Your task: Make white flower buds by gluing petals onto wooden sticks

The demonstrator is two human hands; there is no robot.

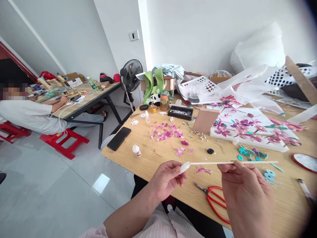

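Observation:
Above the front of the table my left hand [166, 180] pinches a small white oval piece [184, 168]; its exact kind does not show. One end of a thin pale stick [208, 163] meets this piece. Closed around the stick farther along is my right hand [247, 188], with the other end pointing right. Beneath my hands lie pink petals [203, 170] and red-handled scissors [215, 198], partly hidden by my right hand. A small white bottle [136, 151] stands upright to the left.
On the wooden table are a black phone [119, 138], a heap of pink petals [168, 132], teal pieces [247, 152] and a white foam block [269, 145] with pink flowers. A fan [131, 76] stands behind. At another table sits a person [27, 112] on a red stool [65, 142].

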